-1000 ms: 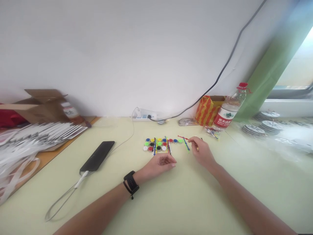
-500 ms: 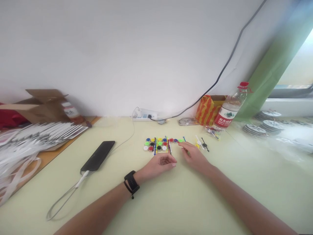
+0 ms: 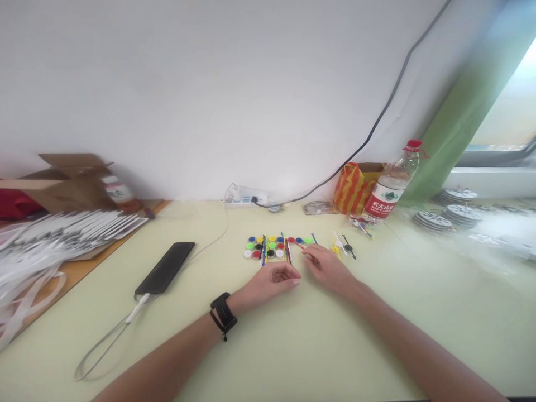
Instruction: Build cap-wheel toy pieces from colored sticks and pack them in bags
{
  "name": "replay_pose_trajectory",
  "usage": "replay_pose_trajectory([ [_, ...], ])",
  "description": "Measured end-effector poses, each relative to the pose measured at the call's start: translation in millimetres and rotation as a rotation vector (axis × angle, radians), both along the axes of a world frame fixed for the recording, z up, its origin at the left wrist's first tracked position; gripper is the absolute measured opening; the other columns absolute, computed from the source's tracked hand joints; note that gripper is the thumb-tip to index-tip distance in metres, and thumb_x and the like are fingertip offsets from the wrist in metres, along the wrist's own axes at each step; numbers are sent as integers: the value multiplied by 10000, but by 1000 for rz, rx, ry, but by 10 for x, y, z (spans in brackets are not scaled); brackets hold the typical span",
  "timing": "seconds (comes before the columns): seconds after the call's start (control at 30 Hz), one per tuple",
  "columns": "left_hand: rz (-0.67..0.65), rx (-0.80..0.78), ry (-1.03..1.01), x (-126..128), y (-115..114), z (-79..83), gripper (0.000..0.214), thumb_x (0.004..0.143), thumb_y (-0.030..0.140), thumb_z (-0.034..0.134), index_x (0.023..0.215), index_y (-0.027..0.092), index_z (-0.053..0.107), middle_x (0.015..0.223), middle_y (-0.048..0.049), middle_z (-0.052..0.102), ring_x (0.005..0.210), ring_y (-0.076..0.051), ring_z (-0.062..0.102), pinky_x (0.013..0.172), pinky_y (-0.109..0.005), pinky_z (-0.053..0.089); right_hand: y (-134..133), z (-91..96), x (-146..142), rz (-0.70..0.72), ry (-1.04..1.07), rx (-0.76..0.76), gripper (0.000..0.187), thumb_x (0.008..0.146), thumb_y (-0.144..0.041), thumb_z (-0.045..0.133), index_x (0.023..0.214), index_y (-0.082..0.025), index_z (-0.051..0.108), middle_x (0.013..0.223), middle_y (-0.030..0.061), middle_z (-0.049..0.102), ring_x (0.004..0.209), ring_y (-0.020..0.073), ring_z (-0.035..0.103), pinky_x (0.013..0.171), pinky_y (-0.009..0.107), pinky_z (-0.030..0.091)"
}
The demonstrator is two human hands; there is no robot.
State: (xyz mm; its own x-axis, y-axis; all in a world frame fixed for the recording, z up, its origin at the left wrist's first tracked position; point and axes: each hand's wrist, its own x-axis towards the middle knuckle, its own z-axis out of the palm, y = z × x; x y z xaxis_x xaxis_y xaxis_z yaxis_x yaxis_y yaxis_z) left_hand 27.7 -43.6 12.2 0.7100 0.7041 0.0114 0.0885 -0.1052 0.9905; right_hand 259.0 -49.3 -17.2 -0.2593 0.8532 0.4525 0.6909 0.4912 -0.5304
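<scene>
My left hand (image 3: 278, 281) rests on the table with loosely curled fingers. Its thumb is apart from them, and nothing shows in its grasp. My right hand (image 3: 329, 267) is closed in a pinch on a thin red arrow-shaped piece (image 3: 300, 245); the fingertips partly cover it. Just beyond both hands lie small round discs in several colours, among them a white disc (image 3: 248, 254) and a black disc (image 3: 272, 253). Between the disc groups stand narrow rows of coloured sticks (image 3: 264, 250). Right of my right hand lie a black arrow piece (image 3: 349, 248) and white and yellow arrow pieces (image 3: 338, 245).
A black phone (image 3: 165, 268) on a white cable lies to the left. At the back are a power strip (image 3: 243, 197), a striped bag (image 3: 354, 187) and a large water bottle (image 3: 389, 187). Stacked discs (image 3: 433, 221) stand right; flat white items (image 3: 84, 234) and a cardboard box (image 3: 73, 181) left.
My right hand has drawn slightly left and toward me, with the red arrow-shaped piece now showing at its fingertips. The green disc by it is more exposed. My left hand stays put.
</scene>
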Motion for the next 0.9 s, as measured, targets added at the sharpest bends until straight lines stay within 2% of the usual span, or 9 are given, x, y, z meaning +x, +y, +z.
replay_pose_trajectory([
  [0.07, 8, -7, -2, 2, -2, 5, 249, 844, 387, 776, 960, 170, 738, 931, -54, 684, 891, -172, 634, 857, -321, 500, -28, 19, -9, -52, -34, 14, 139, 940, -213, 545, 836, -204, 636, 824, 39, 678, 701, 170, 598, 653, 293, 445],
  [0.2, 35, -29, -8, 5, -8, 4, 262, 831, 398, 785, 939, 165, 731, 911, -54, 681, 876, -173, 636, 841, -319, 502, -83, 48, -14, -162, -76, 43, 333, 938, -333, 600, 644, -207, 508, 618, -12, 563, 562, 136, 489, 544, 279, 321],
  [0.3, 36, -27, -6, 8, -13, 7, 265, 826, 397, 790, 941, 164, 735, 912, -55, 681, 874, -172, 635, 838, -315, 501, -85, 56, -2, -157, -24, 58, 268, 951, -293, 565, 698, -210, 542, 674, 0, 587, 586, 140, 500, 553, 278, 350],
  [0.4, 23, -23, 1, 8, -16, 8, 261, 835, 394, 783, 951, 164, 738, 925, -58, 682, 885, -171, 633, 853, -316, 499, -53, 33, 16, -72, 48, 30, 115, 952, -227, 525, 898, -212, 626, 854, 40, 651, 680, 159, 571, 600, 279, 436],
  [0.53, 8, -5, -2, 1, -9, -11, 257, 852, 396, 766, 969, 170, 735, 947, -58, 679, 904, -172, 630, 873, -317, 497, -9, -28, 25, -4, 65, -27, 154, 951, -220, 526, 1055, -203, 638, 966, 71, 653, 715, 169, 602, 648, 301, 500],
  [0.7, -7, 12, -4, -2, 2, -30, 262, 861, 406, 754, 978, 173, 728, 957, -60, 679, 912, -177, 630, 868, -314, 500, 1, -44, 10, 27, 53, -44, 157, 956, -218, 522, 1060, -198, 637, 1005, 88, 664, 722, 178, 599, 666, 322, 506],
  [0.9, -10, 13, 5, 0, -2, -15, 270, 861, 421, 751, 975, 177, 729, 958, -62, 688, 911, -182, 635, 866, -324, 504, 11, -15, 4, 56, 34, -45, 110, 943, -188, 527, 965, -202, 634, 952, 77, 666, 760, 191, 603, 683, 324, 495],
])
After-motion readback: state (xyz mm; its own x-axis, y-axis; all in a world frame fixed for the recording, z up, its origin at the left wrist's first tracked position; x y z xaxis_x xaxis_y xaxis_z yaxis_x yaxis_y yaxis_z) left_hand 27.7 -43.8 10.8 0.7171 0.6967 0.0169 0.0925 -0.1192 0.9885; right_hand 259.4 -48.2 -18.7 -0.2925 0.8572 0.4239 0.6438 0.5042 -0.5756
